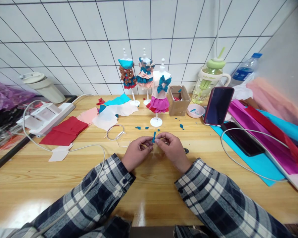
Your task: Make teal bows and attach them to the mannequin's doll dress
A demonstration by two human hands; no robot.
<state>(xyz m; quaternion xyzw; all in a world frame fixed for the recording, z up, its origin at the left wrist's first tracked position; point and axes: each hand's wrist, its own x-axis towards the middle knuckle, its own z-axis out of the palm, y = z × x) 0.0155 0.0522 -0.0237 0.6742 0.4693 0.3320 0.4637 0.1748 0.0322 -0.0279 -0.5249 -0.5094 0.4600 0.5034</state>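
Between my fingertips is a small strip of teal paper or cloth [154,136], held upright above the table. My left hand [139,150] pinches it from the left, and my right hand [172,148] pinches it from the right. Just beyond stands a small white dress form [156,121] wearing a pale top, a teal bow [164,84] and a magenta ruffled skirt [159,104]. Teal scraps [181,126] lie on the wood near my hands. Part of a dark object [186,150] shows behind my right wrist; its kind is hidden.
Two more dressed forms [127,74] stand behind, beside a cardboard box [180,105] and a pink bowl [195,111]. A phone [218,105] leans upright at right, near coloured sheets [253,162]. At left are red sheets [64,130], a power strip [49,117] and a loose white cable [103,152].
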